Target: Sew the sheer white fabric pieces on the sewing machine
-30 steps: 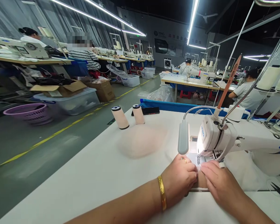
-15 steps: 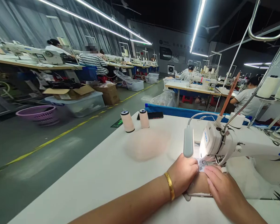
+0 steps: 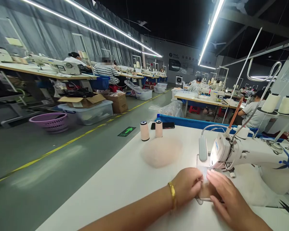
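Nearest, the right hand point(image 3: 227, 194) lay over the machine bed with its fingers stretched out and its thumb held apart, fingertips at the right side of a thin piece of cloth point(image 3: 205, 190). The left hand point(image 3: 190, 186), a gold bracelet point(image 3: 172, 194) at its wrist, had its fingers bunched and its thumb closed, pinching the cloth's left edge. That cloth lay between the two hands, just before the needle area of a white sewing machine point(image 3: 221, 149); its finer details were blurred. At the far right lay dark-bladed snips point(image 3: 286, 207), and sheer white fabric point(image 3: 249, 186) spread beneath the machine's arm. A grey lamp point(image 3: 203, 149) hung beside the machine head. Left of it, a blurred pale pink heap point(image 3: 162, 152) lay on the white table point(image 3: 115, 195), and beyond that two pink thread cones point(image 3: 144, 131) stood upright near a black phone point(image 3: 168, 125). Past the table, a purple basket point(image 3: 49, 123) sat on the floor beside a yellow line point(image 3: 69, 139); farther off, a person in a striped top point(image 3: 106, 71) sat among other sewing tables.
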Demonstrator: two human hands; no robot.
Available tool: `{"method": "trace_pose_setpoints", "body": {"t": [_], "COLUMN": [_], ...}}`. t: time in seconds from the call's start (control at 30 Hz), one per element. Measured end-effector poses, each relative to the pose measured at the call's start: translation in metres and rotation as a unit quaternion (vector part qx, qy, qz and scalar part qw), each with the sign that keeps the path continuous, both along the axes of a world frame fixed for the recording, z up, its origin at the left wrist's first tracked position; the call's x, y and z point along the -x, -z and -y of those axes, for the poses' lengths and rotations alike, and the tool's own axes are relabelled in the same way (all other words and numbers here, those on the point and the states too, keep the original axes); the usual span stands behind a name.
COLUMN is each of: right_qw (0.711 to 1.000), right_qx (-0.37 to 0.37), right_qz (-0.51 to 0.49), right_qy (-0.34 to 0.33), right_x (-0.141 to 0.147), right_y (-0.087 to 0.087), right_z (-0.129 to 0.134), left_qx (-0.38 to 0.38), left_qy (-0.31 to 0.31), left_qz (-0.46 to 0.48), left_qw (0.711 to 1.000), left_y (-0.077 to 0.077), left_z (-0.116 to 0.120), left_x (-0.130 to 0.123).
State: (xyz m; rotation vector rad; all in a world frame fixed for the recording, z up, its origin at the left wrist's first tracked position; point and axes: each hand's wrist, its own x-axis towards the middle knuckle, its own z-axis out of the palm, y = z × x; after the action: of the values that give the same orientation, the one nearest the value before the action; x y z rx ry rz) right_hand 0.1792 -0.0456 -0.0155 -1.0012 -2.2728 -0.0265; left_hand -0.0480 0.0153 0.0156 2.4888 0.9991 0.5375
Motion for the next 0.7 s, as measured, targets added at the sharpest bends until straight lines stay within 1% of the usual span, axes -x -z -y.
{"method": "trace_pose_setpoints", "body": {"t": [0.03, 0.07, 0.1, 0.17, 0.2, 0.23, 0.27, 0.3, 0.33, 0.43, 0.47, 0.57, 0.6, 0.63, 0.7], "right_qw": [0.999, 0.992, 0.978, 0.925, 0.895, 0.870, 0.853, 0.842, 0.836, 0.817, 0.803, 0.742, 0.729, 0.723, 0.726], "right_qx": [0.047, 0.112, 0.194, 0.353, 0.413, 0.456, 0.482, 0.499, 0.509, 0.526, 0.538, 0.594, 0.602, 0.597, 0.547], "right_qz": [-0.023, -0.051, -0.082, -0.143, -0.169, -0.188, -0.199, -0.204, -0.205, -0.229, -0.245, -0.278, -0.291, -0.314, -0.395], "right_qy": [0.005, 0.009, 0.010, 0.002, -0.003, -0.007, -0.010, -0.012, -0.017, -0.054, -0.073, -0.134, -0.146, -0.151, -0.135], "right_x": [0.007, 0.014, 0.021, 0.035, 0.041, 0.047, 0.054, 0.060, 0.066, 0.084, 0.089, 0.103, 0.107, 0.112, 0.124], "right_y": [-0.007, -0.015, -0.022, -0.035, -0.040, -0.043, -0.045, -0.046, -0.045, -0.038, -0.035, -0.026, -0.025, -0.024, -0.026], "right_z": [0.002, 0.003, 0.002, -0.002, -0.005, -0.009, -0.013, -0.017, -0.022, -0.036, -0.041, -0.059, -0.065, -0.071, -0.084], "left_qx": [0.055, 0.168, 0.268, 0.419, 0.464, 0.495, 0.517, 0.527, 0.525, 0.481, 0.462, 0.389, 0.361, 0.334, 0.288], "left_qy": [0.001, -0.003, -0.014, -0.039, -0.049, -0.055, -0.059, -0.064, -0.071, -0.095, -0.102, -0.138, -0.156, -0.174, -0.211], "left_qz": [0.038, 0.120, 0.200, 0.316, 0.341, 0.349, 0.345, 0.334, 0.326, 0.334, 0.352, 0.407, 0.419, 0.428, 0.442], "left_qw": [0.998, 0.978, 0.942, 0.850, 0.816, 0.793, 0.781, 0.779, 0.783, 0.805, 0.808, 0.815, 0.819, 0.822, 0.823], "left_y": [-0.008, -0.016, -0.024, -0.037, -0.042, -0.045, -0.047, -0.047, -0.046, -0.043, -0.043, -0.047, -0.049, -0.050, -0.050], "left_z": [0.008, 0.015, 0.021, 0.029, 0.030, 0.031, 0.031, 0.031, 0.030, 0.022, 0.018, 0.001, -0.007, -0.014, -0.031], "left_x": [0.011, 0.021, 0.031, 0.049, 0.056, 0.062, 0.066, 0.069, 0.071, 0.077, 0.081, 0.099, 0.107, 0.115, 0.130]}}
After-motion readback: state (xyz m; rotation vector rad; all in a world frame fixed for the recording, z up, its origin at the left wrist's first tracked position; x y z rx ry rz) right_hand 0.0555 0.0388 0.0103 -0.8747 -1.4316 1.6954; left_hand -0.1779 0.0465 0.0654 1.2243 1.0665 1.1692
